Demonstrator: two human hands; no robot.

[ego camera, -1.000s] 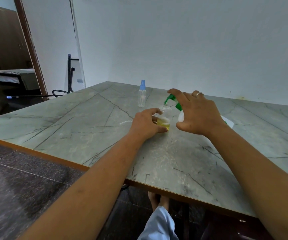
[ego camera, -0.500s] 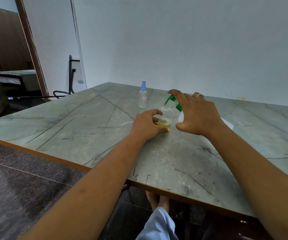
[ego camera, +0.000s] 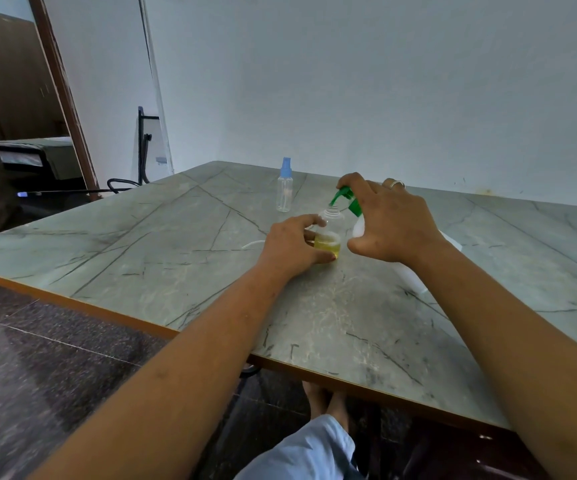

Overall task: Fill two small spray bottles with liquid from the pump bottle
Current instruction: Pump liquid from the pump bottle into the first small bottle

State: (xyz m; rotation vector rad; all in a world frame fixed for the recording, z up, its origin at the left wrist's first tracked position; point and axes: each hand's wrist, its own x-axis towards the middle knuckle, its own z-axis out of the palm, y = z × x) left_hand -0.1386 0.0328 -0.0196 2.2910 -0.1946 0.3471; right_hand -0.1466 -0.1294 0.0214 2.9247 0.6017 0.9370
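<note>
The person wears 1 silver ring [ego camera: 397, 184] on the right hand [ego camera: 394, 226] and a light-blue leg garment [ego camera: 307, 452].

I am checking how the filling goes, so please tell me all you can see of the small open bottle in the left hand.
The small open bottle is clear, plastic by its look, with a threaded neck and no cap. It stands upright on the table, roughly a third full of yellow liquid. The left hand grips its lower part. The green spout of the pump bottle, under the right hand, sits just above its mouth.
</note>
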